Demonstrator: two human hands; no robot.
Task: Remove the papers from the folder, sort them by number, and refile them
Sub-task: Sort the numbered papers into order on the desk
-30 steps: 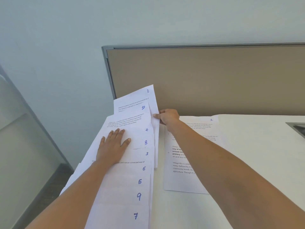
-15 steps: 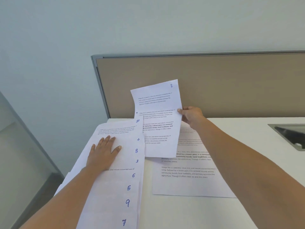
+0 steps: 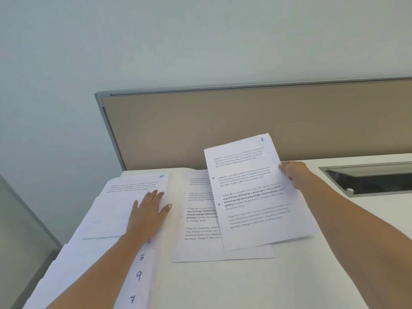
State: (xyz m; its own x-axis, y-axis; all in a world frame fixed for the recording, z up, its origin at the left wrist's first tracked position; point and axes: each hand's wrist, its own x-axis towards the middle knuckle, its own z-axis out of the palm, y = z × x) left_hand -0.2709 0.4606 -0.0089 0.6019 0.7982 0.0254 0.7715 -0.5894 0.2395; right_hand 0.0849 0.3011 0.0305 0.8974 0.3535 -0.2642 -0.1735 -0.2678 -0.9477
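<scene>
My right hand (image 3: 295, 173) pinches the right edge of the sheet numbered 2 (image 3: 254, 195) and holds it tilted, partly over another printed sheet (image 3: 200, 221) that lies flat on the white desk. My left hand (image 3: 148, 210) presses flat, fingers spread, on a fanned stack of numbered sheets (image 3: 107, 224) at the desk's left edge. The sheet marked 10 tops that stack; below my wrist the numbers 6, 5, 9 and 7 show. No folder is in view.
A tan partition panel (image 3: 223, 130) with a grey frame stands along the back of the white desk (image 3: 278, 282). A recessed cable tray (image 3: 367, 179) is set into the desk at the right. The stack overhangs the desk's left edge.
My right hand has pulled sheet 2 out of the fanned stack and carried it right, over the flat sheet. My left hand stayed pressed on the stack. The camera view shifted.
</scene>
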